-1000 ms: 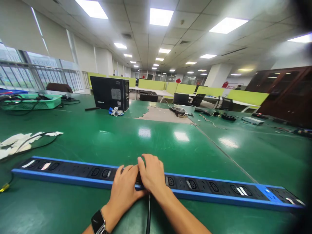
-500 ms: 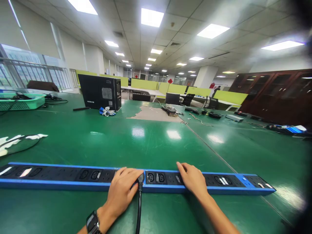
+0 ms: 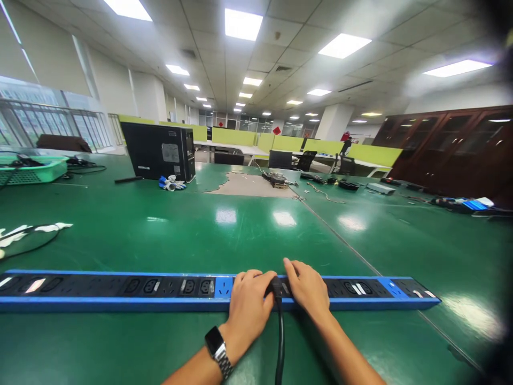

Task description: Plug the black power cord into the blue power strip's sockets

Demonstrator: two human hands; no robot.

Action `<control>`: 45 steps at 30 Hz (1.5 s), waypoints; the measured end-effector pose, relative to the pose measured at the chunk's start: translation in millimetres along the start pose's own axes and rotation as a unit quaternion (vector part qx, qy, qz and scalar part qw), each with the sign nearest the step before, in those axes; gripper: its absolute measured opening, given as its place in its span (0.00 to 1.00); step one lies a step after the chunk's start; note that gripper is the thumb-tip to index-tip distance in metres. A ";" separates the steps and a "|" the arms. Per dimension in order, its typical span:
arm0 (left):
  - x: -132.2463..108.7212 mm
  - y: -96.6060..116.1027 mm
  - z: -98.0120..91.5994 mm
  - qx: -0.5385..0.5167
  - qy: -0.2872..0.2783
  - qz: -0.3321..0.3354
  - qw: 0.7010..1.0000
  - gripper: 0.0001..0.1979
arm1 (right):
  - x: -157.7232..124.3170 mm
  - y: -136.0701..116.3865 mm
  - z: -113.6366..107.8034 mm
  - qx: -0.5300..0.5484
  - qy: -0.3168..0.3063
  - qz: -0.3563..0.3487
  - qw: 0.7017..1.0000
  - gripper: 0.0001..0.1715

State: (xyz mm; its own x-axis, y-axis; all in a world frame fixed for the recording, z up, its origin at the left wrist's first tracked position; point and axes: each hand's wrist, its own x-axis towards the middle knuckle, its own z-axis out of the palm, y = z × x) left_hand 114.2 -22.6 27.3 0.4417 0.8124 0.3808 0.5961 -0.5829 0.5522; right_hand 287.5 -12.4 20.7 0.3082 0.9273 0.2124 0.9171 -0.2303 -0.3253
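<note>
A long blue-and-black power strip (image 3: 176,306) lies across the near part of the green table, its rows of sockets facing up. My left hand (image 3: 250,299), with a watch on the wrist, is closed round a black power plug (image 3: 276,289) over the strip's middle. From the plug a thick black cord (image 3: 280,342) runs down toward me. Whether the plug sits in a socket cannot be seen. Just to the right, my right hand (image 3: 310,291) lies over the strip and grips it, its fingertips partly hidden beyond the far edge.
A black computer tower (image 3: 156,152) stands at the back left, with blue-and-white gloves (image 3: 172,183) before it. Far left is a green basket (image 3: 36,171) of cables. White scraps and a cable (image 3: 36,230) lie left. Loose parts (image 3: 276,179) sit on a bare patch further back.
My left hand has moved right along the strip with the plug and cord, from left of the middle to close beside my right hand. The right hand stays on the strip.
</note>
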 end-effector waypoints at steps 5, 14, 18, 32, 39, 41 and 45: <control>9.1 4.8 1.7 0.027 -0.027 0.030 0.999 0.15 | -0.3 0.3 -1.2 -0.001 0.005 -0.002 1.000 0.32; 18.5 17.6 -16.4 0.133 -0.076 0.069 0.986 0.12 | -2.2 -1.0 -3.2 -0.001 0.008 -0.011 1.000 0.31; 25.4 20.1 -20.6 0.160 -0.100 0.062 0.980 0.10 | -1.8 0.2 -2.9 0.005 0.008 -0.013 1.000 0.31; 0.6 -8.7 -3.5 0.072 -0.072 0.044 0.994 0.31 | 18.9 1.1 -14.4 0.123 -0.036 -0.006 0.992 0.30; -15.2 -34.5 -19.2 0.145 -0.035 0.008 0.989 0.36 | 17.4 -57.2 -13.3 0.156 0.001 -0.061 0.986 0.28; -17.2 -36.1 -18.9 0.141 -0.036 0.007 0.989 0.35 | 8.5 -62.8 -3.1 0.155 -0.007 -0.066 0.986 0.25; -15.3 -30.9 -17.8 0.117 -0.048 -0.007 0.992 0.34 | 3.4 -31.7 -0.6 0.161 0.000 -0.039 0.986 0.31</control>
State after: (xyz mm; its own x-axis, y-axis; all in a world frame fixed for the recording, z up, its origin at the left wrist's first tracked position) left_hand 77.1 -16.7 17.6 0.4865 0.8222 0.2956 0.7372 -0.5679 0.3661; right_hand 259.6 -2.2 32.3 0.2399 0.9383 0.2491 0.8101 -0.0521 -0.5840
